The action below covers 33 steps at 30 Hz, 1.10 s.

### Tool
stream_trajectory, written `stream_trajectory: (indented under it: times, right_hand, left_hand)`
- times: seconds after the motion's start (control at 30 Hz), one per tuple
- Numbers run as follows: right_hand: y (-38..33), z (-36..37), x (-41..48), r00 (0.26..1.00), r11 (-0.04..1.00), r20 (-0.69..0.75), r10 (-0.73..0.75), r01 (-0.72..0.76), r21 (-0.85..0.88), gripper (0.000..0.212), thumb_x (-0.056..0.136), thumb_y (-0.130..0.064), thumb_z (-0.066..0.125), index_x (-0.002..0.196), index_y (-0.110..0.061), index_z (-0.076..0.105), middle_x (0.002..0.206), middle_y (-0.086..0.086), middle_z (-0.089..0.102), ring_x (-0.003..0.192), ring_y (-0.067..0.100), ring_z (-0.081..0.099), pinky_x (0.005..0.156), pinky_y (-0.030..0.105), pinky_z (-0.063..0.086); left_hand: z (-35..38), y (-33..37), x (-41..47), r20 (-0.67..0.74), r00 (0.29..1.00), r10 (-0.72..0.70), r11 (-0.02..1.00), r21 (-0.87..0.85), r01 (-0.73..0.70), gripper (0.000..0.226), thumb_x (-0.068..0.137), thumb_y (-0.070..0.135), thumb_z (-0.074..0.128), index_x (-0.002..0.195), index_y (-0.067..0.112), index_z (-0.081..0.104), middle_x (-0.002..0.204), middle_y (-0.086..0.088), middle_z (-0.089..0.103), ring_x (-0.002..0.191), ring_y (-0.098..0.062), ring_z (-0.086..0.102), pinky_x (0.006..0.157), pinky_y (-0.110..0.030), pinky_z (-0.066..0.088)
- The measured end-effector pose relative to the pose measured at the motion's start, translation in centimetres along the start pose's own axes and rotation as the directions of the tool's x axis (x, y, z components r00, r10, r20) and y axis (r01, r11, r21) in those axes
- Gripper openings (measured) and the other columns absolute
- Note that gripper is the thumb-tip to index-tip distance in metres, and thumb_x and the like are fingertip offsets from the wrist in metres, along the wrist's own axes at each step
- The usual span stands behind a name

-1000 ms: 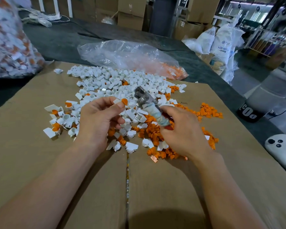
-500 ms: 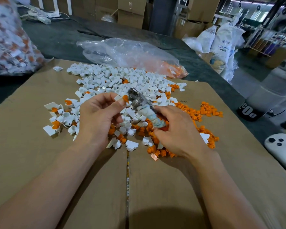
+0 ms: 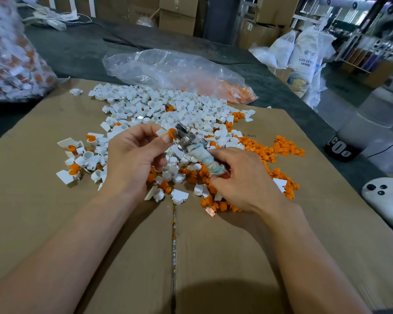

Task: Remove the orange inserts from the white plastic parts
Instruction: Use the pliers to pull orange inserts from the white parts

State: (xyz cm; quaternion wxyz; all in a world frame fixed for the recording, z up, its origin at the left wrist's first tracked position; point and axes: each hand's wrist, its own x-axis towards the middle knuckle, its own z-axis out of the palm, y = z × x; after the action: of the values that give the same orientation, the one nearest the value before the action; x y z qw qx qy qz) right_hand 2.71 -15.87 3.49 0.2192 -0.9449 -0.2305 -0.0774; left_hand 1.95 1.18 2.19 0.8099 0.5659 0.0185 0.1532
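Pinching a white plastic part (image 3: 162, 132) between thumb and forefinger, the left hand (image 3: 134, 159) holds it raised above the heap, its fingers (image 3: 143, 128) curled round the piece. An orange insert (image 3: 172, 133) sits in the end of that part, facing right. The right hand (image 3: 241, 180) grips a hand tool (image 3: 192, 145) by its cloth-wrapped handle, fingers (image 3: 222, 155) closed round the wrapping. The tool slants up and to the left, and its metal head meets the orange insert; how far it bites cannot be made out.

Both hands work over a cardboard-covered surface (image 3: 55, 223). Beyond them spreads a pile of white parts (image 3: 168, 107), mostly without orange. To the left of the left hand lie a few white parts with orange inserts seated in them (image 3: 73, 169). Loose orange inserts (image 3: 270, 151) are scattered to the right and beneath the right hand, mixed there with some white pieces.

At the far edge of the cardboard rests a clear plastic bag (image 3: 168, 69), crumpled, with orange pieces gathered in its right end. A second bag (image 3: 9, 64), packed with white and orange parts, stands at the far left. A white object with black dots (image 3: 386, 200) lies at the right edge. White sacks (image 3: 304, 53) and cardboard boxes (image 3: 177, 14) stand in the background.
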Motion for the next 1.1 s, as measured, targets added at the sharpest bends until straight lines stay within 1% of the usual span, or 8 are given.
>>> stream_trajectory:
  times: [0.13,0.3,0.43,0.6,0.7,0.77,0.97,1.1]
  right_hand:
    - [-0.25,-0.19,-0.05,1.0,0.999,0.0,0.02,-0.02,0.032,0.025,0.074,-0.009,0.057,0.097,-0.005,0.063,0.087,0.011,0.064,0.082,0.022,0.053,0.071,0.042,0.045]
    - [-0.47,-0.17,-0.03,1.0,0.998,0.003,0.02,-0.02,0.064,0.022,0.075,-0.009,0.057,0.095,-0.004,0.064,0.081,0.009,0.066,0.075,0.023,0.056,0.064,0.041,0.047]
    - [-0.48,-0.03,-0.04,1.0,0.998,0.001,0.031,-0.031,0.046,0.018,0.075,-0.009,0.058,0.091,-0.004,0.063,0.073,0.008,0.062,0.066,0.021,0.053,0.057,0.037,0.043]
    - [-0.62,0.31,0.2,1.0,1.0,0.019,0.012,-0.012,-0.002,0.02,0.076,-0.012,0.056,0.095,-0.009,0.062,0.08,0.005,0.06,0.075,0.02,0.051,0.063,0.035,0.042]
    - [-0.55,0.33,0.19,1.0,0.999,0.011,0.027,-0.027,0.026,0.017,0.074,-0.01,0.056,0.09,-0.009,0.062,0.068,-0.002,0.054,0.068,0.017,0.048,0.057,0.032,0.037]
    - [-0.5,0.31,0.09,0.999,0.997,0.01,0.041,-0.041,0.059,0.019,0.074,-0.009,0.056,0.091,-0.01,0.063,0.067,-0.004,0.054,0.065,0.016,0.048,0.056,0.033,0.038]
    - [-0.66,0.32,0.0,0.999,0.995,0.002,0.034,-0.034,0.098,0.016,0.075,-0.007,0.057,0.09,-0.006,0.063,0.07,0.005,0.058,0.065,0.019,0.051,0.055,0.033,0.039]
    - [-0.92,0.48,0.12,0.999,0.995,0.007,0.035,-0.035,0.094,0.016,0.076,-0.008,0.059,0.091,-0.004,0.063,0.075,0.009,0.061,0.069,0.022,0.054,0.058,0.037,0.043]
  left_hand:
    - [-0.12,-0.04,-0.06,0.02,1.0,-0.011,1.0,-0.002,0.011,0.013,0.079,0.001,0.062,0.071,0.011,0.058,0.051,0.008,0.055,0.037,-0.005,0.044,0.038,-0.014,0.036]
    - [-0.25,-0.03,-0.02,0.026,1.0,-0.018,1.0,0.015,0.017,0.014,0.08,0.0,0.062,0.072,0.011,0.058,0.05,0.008,0.054,0.036,-0.005,0.043,0.037,-0.014,0.036]
    - [-0.36,-0.03,-0.01,0.008,1.0,-0.001,0.999,0.037,0.001,0.016,0.08,0.0,0.062,0.07,0.012,0.057,0.047,0.008,0.052,0.034,-0.006,0.043,0.036,-0.014,0.035]
    - [-0.28,-0.11,-0.07,-0.003,1.0,0.018,0.999,0.046,-0.017,0.016,0.08,-0.001,0.062,0.07,0.012,0.058,0.048,0.008,0.052,0.034,-0.006,0.042,0.035,-0.013,0.035]
    - [-0.23,-0.15,-0.02,-0.011,1.0,0.004,0.999,0.031,-0.004,0.017,0.079,0.0,0.062,0.069,0.012,0.058,0.047,0.008,0.051,0.033,-0.006,0.041,0.035,-0.013,0.034]
    - [-0.28,-0.14,0.0,-0.004,1.0,-0.001,1.0,0.024,0.001,0.014,0.077,0.002,0.063,0.069,0.012,0.058,0.048,0.008,0.051,0.034,-0.006,0.041,0.035,-0.013,0.034]
    - [-0.3,-0.17,-0.11,0.0,1.0,0.008,1.0,0.01,-0.008,0.013,0.077,0.002,0.063,0.07,0.011,0.058,0.049,0.008,0.052,0.034,-0.006,0.039,0.035,-0.014,0.033]
    - [-0.26,-0.31,-0.17,-0.038,0.999,0.028,1.0,0.015,-0.027,0.014,0.079,0.0,0.062,0.07,0.01,0.058,0.047,0.009,0.051,0.033,-0.005,0.038,0.035,-0.014,0.033]
